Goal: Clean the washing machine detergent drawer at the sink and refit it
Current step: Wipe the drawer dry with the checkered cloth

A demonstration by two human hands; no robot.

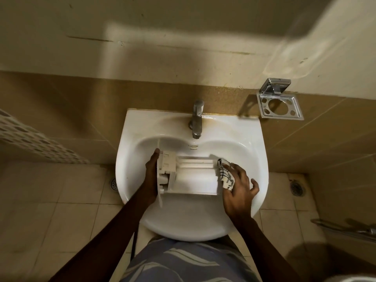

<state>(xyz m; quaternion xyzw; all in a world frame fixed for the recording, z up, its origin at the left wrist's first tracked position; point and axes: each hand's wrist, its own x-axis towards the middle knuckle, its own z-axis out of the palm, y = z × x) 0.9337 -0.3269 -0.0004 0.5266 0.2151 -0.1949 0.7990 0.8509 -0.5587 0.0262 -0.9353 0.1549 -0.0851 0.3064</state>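
Left hand (151,173) gripping front panel end of detergent drawer (191,176), holding it over sink (254,139). Right hand (238,187), fingers loosely spread, pressing checked cloth (224,173) against drawer's far end.

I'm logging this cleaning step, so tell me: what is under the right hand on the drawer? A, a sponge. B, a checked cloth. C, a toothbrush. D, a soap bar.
B: the right hand presses a checked cloth onto the right end of the drawer, which the left hand holds over the sink.
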